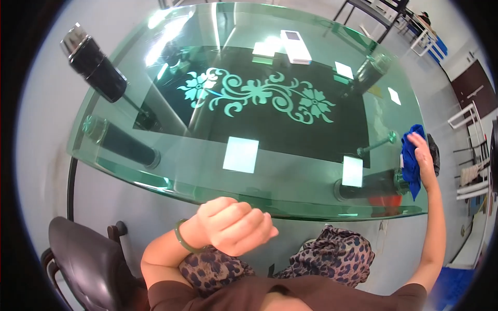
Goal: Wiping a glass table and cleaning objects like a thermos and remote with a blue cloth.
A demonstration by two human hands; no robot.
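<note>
My left hand is closed in a fist with nothing visible in it, in front of the glass table's near edge and above my lap. A green bangle circles that wrist. My right hand lies on a crumpled blue cloth at the right end of the glass table, its fingers stretched over the cloth. The thumb's grip on the cloth is hidden. Under the glass is a dark panel with a pale floral pattern.
A black vacuum flask with a steel cap stands at the table's left. Towards the far side lies a white box. A black padded chair is at my left. Chairs and a distant person are on the right. Bright reflections cross the glass.
</note>
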